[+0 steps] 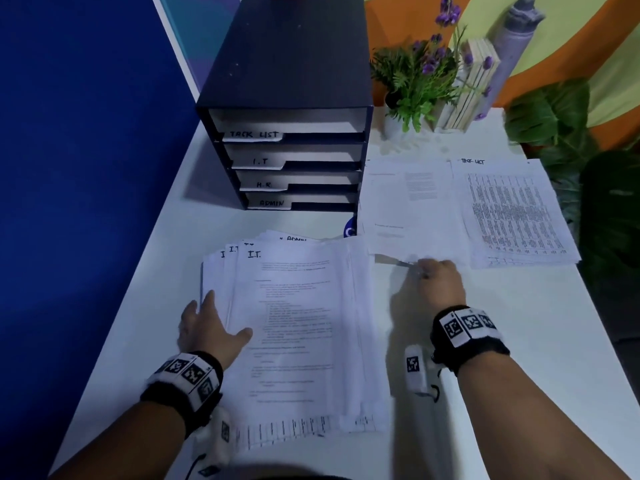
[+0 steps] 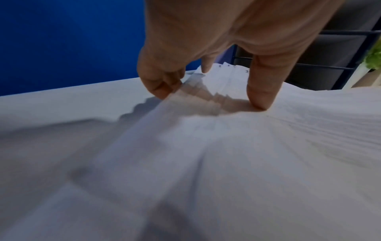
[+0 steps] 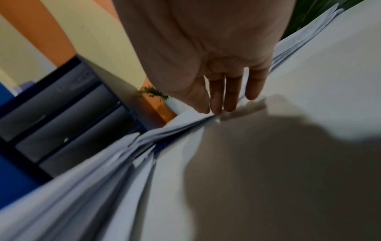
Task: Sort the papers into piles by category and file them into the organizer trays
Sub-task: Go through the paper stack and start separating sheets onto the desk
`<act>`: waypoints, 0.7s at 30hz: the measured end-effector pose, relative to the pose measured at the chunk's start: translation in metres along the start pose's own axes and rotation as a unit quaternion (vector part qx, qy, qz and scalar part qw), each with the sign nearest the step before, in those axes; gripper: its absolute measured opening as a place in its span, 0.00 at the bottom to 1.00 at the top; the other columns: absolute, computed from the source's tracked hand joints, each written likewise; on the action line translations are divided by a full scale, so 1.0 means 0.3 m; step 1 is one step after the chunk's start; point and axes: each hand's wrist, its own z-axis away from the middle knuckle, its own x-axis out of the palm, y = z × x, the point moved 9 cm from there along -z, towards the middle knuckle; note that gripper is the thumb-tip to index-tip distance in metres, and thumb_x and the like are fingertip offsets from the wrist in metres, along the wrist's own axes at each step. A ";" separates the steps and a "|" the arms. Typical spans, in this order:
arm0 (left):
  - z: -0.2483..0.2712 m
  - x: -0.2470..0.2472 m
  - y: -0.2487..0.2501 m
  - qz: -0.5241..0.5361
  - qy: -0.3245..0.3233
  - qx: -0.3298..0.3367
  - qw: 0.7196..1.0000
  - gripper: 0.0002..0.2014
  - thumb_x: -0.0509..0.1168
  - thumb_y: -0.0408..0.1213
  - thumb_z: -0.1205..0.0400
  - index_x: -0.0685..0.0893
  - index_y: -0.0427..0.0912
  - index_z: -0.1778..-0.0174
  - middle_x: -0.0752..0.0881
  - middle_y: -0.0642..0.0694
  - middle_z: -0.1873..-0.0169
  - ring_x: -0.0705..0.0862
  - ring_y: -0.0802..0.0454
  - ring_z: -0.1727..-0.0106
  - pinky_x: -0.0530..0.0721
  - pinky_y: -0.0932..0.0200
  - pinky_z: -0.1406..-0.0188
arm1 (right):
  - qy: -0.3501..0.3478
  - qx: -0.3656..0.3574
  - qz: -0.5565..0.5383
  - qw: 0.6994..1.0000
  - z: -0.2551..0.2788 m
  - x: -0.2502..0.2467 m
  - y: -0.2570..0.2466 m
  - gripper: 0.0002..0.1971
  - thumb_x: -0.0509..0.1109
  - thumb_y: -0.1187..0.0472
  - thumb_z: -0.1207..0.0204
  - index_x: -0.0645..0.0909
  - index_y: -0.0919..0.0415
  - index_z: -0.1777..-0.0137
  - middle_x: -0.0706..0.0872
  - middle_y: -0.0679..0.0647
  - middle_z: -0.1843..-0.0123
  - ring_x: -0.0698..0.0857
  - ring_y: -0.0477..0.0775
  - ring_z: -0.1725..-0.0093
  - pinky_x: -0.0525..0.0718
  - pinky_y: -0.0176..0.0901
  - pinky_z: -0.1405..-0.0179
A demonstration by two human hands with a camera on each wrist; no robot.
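Note:
A thick, fanned stack of papers [image 1: 298, 323] [image 2: 226, 163] lies in front of me, with a sheet marked I.T. on top. My left hand [image 1: 225, 317] [image 2: 210, 97] holds its left edge, thumb pressing on top and fingers curled against the side. My right hand [image 1: 420, 270] [image 3: 212, 111] pinches the raised near corner of a sheet on the middle pile [image 1: 408, 209] [image 3: 185, 117]. A pile headed TASK LIST [image 1: 512, 209] lies at the right. The dark organizer [image 1: 287, 98] stands behind, its trays labelled TASK LIST, I.T, H.R and ADMIN.
A potted plant with purple flowers [image 1: 419, 74], upright books [image 1: 474, 84] and a grey bottle [image 1: 516, 39] stand at the back right. Large green leaves [image 1: 588, 168] border the table's right side. A blue wall [image 1: 86, 168] runs along the left. A blue object [image 1: 350, 230] peeks out between the piles.

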 end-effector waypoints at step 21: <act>0.050 -0.028 -0.052 0.260 -0.035 0.048 0.964 0.29 0.77 0.36 0.27 0.74 0.47 0.31 0.82 0.51 0.49 0.83 0.47 0.48 0.81 0.53 0.43 | -0.071 -0.200 -0.144 0.967 0.529 0.180 -0.289 0.19 0.62 0.73 0.28 0.86 0.58 0.42 0.79 0.51 0.57 0.77 0.52 0.54 0.75 0.41 0.58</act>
